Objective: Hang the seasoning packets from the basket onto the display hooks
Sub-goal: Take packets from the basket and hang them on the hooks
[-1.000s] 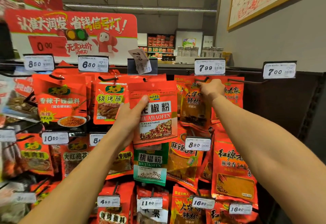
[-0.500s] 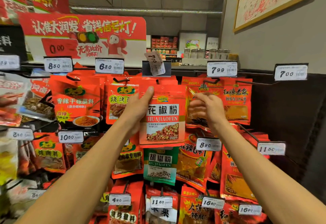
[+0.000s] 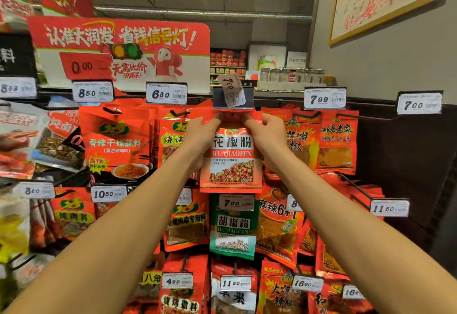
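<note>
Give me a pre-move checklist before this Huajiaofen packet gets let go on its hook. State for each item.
1. Both hands on the packet: ok. The left hand and right hand pinch the top corners of the Huajiaofen packet.
2. Packet level and facing out: ok, label readable and upright.
3. Hang hole threaded on the hook: cannot tell; the packet's top edge sits behind the tag holder.
4. Right slot: cannot tell; the loose 7.00 price tag hangs crooked and its small print is blurred.
5. Room below: ok. The packet's bottom edge ends just above the green Hujiaofen packet.
</note>
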The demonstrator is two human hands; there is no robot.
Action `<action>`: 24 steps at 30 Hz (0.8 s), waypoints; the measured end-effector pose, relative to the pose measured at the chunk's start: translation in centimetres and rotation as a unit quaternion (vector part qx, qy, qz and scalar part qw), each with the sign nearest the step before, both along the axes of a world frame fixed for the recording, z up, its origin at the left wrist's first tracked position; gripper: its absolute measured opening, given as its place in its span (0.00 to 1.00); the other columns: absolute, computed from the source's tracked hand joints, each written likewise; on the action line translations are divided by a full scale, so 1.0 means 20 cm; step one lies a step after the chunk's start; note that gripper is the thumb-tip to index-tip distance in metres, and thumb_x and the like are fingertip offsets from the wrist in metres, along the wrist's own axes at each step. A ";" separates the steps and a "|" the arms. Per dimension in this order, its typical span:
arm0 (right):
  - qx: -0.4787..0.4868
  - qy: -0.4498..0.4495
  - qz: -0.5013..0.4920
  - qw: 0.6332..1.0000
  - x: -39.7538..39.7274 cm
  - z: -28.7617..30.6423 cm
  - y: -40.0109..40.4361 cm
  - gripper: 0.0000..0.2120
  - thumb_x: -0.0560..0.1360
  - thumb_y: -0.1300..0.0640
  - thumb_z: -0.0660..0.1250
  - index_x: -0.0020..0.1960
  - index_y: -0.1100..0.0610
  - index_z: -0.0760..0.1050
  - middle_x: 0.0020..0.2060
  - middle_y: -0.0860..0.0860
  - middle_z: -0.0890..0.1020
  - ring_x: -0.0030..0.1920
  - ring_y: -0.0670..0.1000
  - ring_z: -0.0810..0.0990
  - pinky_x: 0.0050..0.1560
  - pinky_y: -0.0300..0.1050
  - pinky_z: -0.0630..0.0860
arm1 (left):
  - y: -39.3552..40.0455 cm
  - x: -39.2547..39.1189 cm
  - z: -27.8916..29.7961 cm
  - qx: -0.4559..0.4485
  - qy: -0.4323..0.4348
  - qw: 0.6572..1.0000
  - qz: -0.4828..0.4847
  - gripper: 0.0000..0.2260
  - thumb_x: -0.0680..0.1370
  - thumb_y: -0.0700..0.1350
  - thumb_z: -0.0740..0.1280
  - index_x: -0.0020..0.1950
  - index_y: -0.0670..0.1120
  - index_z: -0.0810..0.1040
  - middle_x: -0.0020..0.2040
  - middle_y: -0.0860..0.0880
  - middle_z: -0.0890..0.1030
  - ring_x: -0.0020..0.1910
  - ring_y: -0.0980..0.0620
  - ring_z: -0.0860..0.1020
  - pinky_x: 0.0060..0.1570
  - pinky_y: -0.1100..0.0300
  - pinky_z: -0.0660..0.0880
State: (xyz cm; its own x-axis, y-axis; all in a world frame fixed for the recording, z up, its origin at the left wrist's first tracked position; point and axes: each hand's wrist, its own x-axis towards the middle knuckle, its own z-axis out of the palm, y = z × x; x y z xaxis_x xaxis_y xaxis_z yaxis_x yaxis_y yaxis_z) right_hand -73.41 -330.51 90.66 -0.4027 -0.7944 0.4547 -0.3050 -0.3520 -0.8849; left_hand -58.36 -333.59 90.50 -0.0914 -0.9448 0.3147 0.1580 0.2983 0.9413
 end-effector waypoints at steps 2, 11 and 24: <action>-0.005 0.001 -0.011 1.000 0.01 0.02 0.01 0.14 0.75 0.46 0.72 0.44 0.58 0.82 0.37 0.52 0.87 0.40 0.56 0.87 0.45 0.66 0.83 | -0.01 0.00 0.02 0.014 -0.002 1.000 0.004 0.09 0.79 0.54 0.70 0.50 0.49 0.78 0.36 0.49 0.87 0.32 0.49 0.86 0.26 0.60 0.77; -0.018 -0.004 -0.039 0.999 0.02 0.03 0.00 0.12 0.73 0.50 0.72 0.36 0.56 0.79 0.33 0.52 0.86 0.37 0.54 0.87 0.44 0.63 0.83 | -0.02 0.00 0.11 0.064 -0.026 0.998 0.004 0.08 0.77 0.48 0.71 0.52 0.46 0.78 0.33 0.47 0.86 0.27 0.50 0.84 0.24 0.60 0.77; 0.039 0.070 -0.122 0.989 0.01 -0.03 -0.04 0.19 0.75 0.40 0.71 0.38 0.56 0.78 0.34 0.50 0.83 0.39 0.53 0.83 0.43 0.53 0.79 | -0.05 -0.03 0.04 0.002 -0.141 0.980 0.142 0.17 0.78 0.56 0.70 0.49 0.41 0.80 0.47 0.42 0.86 0.45 0.42 0.85 0.50 0.44 0.82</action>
State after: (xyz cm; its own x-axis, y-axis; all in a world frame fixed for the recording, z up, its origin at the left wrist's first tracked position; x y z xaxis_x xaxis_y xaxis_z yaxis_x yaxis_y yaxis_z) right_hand -73.18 -331.23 90.05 -0.5241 -0.7167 0.4602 -0.4935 -0.1848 -0.8499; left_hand -58.97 -334.61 91.28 0.0936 -0.9456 0.3116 -0.1967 0.2893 0.9368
